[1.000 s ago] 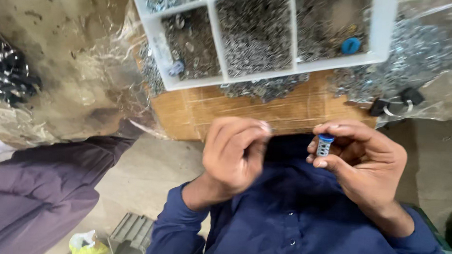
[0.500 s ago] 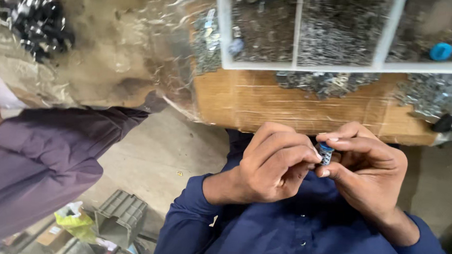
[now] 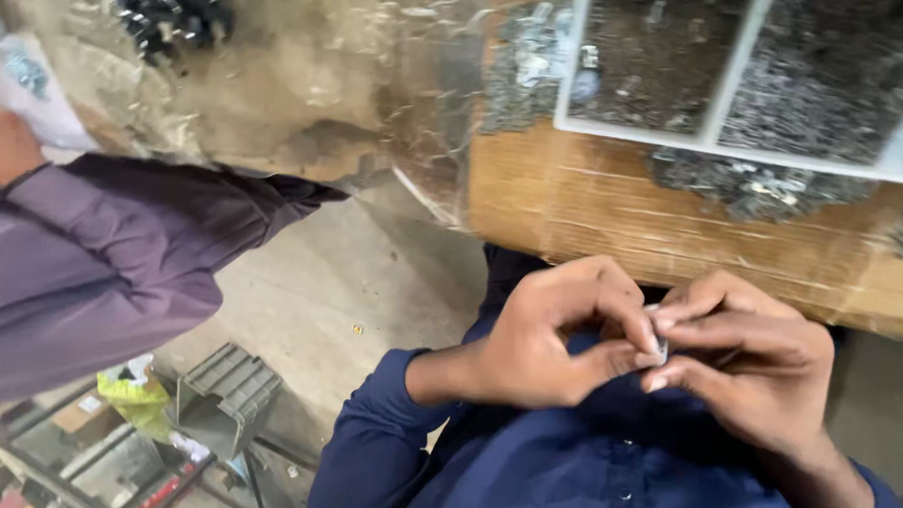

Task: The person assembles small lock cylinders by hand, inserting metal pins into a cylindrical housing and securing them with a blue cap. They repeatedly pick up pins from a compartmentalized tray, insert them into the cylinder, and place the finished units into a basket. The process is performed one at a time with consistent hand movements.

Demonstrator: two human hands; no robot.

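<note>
My left hand and my right hand are pressed together over my dark blue shirt, just below the table edge. Between their fingertips is a small metal part, mostly hidden; only a sliver shows. Both hands pinch it with thumb and forefinger. Above them stands a white divided tray filled with small grey metal pieces.
The tray rests on a wooden board with clear plastic sheeting beside it. Another person's purple sleeve reaches in from the left. A pile of dark parts lies top left. A grey box sits on the concrete floor.
My hands have closed together and now cover the small part, which showed a blue band earlier. The view has shifted left, so the tray sits further right.
</note>
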